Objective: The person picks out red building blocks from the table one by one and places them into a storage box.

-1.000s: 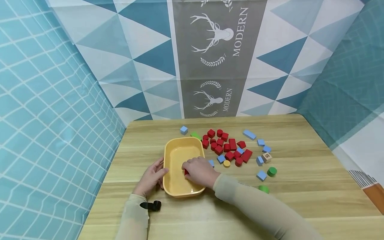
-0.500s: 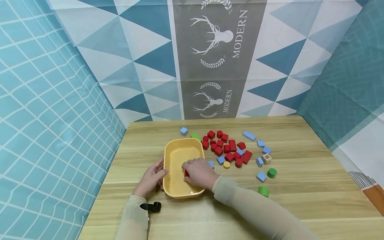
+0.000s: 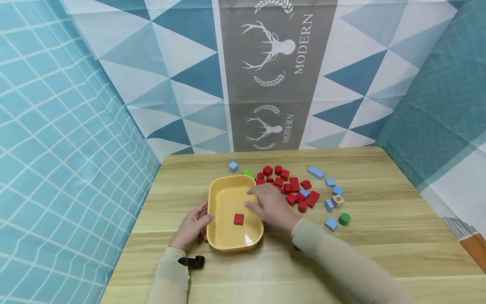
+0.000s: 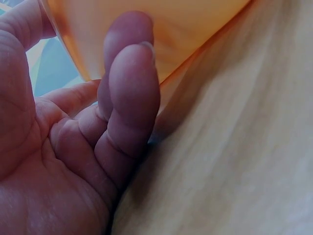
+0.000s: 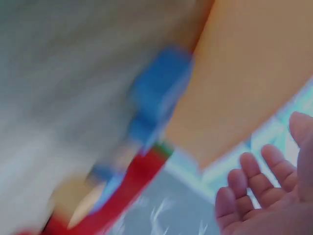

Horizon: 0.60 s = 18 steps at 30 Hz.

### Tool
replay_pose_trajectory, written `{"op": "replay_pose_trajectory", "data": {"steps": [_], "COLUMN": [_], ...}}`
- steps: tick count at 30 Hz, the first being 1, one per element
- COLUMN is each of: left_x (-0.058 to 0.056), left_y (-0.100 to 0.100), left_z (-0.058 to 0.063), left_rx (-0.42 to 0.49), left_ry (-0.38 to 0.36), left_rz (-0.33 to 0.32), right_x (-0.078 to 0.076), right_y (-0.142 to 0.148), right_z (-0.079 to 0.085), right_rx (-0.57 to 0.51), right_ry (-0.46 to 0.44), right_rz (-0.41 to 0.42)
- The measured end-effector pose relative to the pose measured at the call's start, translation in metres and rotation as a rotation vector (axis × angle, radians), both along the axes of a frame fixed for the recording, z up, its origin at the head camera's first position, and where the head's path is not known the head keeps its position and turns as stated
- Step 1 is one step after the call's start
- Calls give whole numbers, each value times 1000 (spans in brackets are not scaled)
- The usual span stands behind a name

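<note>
A yellow plastic tray point(image 3: 224, 242) stands on the table, with one red block point(image 3: 238, 219) lying on its floor. My left hand point(image 3: 191, 228) grips the tray's left wall, thumb over the rim and fingers along the outside. In the left wrist view, two fingers point(image 4: 134, 83) press against the tray wall. Over the tray's right rim hovers my right hand point(image 3: 274, 207), holding nothing, its fingers relaxed and spread. Right of the tray lies a cluster of red blocks point(image 3: 294, 184), partly hidden behind that hand. A blurred blue block point(image 5: 164, 81) shows beside the tray in the right wrist view.
Several blue blocks point(image 3: 331, 223) are scattered to the right, near a wooden letter block point(image 3: 337, 200) and a green cylinder point(image 3: 344, 218). Behind the tray are a blue cube point(image 3: 233, 166) and a green block point(image 3: 248, 173). A patterned cloth point(image 3: 182, 84) hangs at the table's back edge.
My right hand has let go of the red block inside the tray and moved up and right to the rim. The left hand keeps its hold on the tray.
</note>
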<state>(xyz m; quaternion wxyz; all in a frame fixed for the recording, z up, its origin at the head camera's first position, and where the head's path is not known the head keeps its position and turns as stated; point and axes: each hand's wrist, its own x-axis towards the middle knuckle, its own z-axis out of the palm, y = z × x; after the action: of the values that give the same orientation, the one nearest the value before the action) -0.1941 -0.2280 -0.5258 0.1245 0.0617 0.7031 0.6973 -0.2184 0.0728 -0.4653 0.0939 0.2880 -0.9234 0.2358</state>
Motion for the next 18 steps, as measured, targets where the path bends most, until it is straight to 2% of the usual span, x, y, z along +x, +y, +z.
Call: {"op": "replay_pose_trajectory", "data": {"steps": [3,8,13,18], "left_x": [-1,0,1,-1], "left_y": [0,0,0,1], "left_z": [0,1,3,2], "left_rx": [-13,-25,-20,-5], "left_ry": [-5,-8,-8,-21], "left_rz": [7,13,22,12], "right_x": [-6,-8,-6,-3], "right_y": [37,94,124,133], "right_z": [4,3,-7,-17], "right_rx": [21,106,216,241], "right_ry": [1,-91,-147,-139], "right_rz": [-105,-232,-249,-224]}}
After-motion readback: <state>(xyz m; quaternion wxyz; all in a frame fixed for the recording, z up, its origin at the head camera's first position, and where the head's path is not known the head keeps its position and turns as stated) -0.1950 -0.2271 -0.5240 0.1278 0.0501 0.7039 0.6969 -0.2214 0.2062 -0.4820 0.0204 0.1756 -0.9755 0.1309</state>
